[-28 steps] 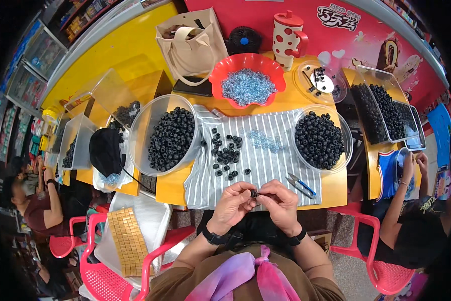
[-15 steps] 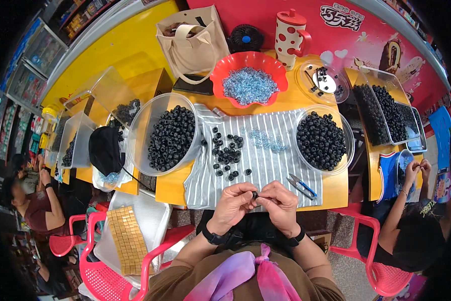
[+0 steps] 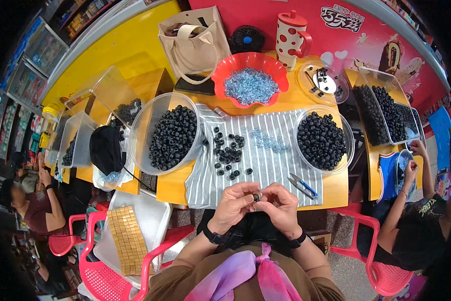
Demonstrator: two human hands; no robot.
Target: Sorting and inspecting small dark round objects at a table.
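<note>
Just over the table's front edge, my left hand (image 3: 234, 204) and my right hand (image 3: 280, 206) meet, both with fingers closed in a pinch. Between their fingertips is a small black bead (image 3: 256, 197); any thread there is too fine to make out. Beyond my hands, a grey-and-white striped cloth (image 3: 265, 168) covers the table. Loose black beads (image 3: 229, 154) lie on its left part, and small clear-blue beads (image 3: 268, 141) are scattered near its middle. Blue-handled thread snips (image 3: 304, 186) rest on the cloth to the right of my right hand.
Tubs of black beads stand left (image 3: 171, 138) and right (image 3: 321, 141) of the cloth. Behind it are a red scalloped bowl (image 3: 284, 75) of clear-blue beads, a dotted tumbler (image 3: 288, 42), a small fan (image 3: 247, 38) and a beige bag (image 3: 198, 50). Other people work at both sides.
My fingers have shifted slightly around the black bead, which now shows more of its face. At the right, a co-worker's hands have moved apart.
</note>
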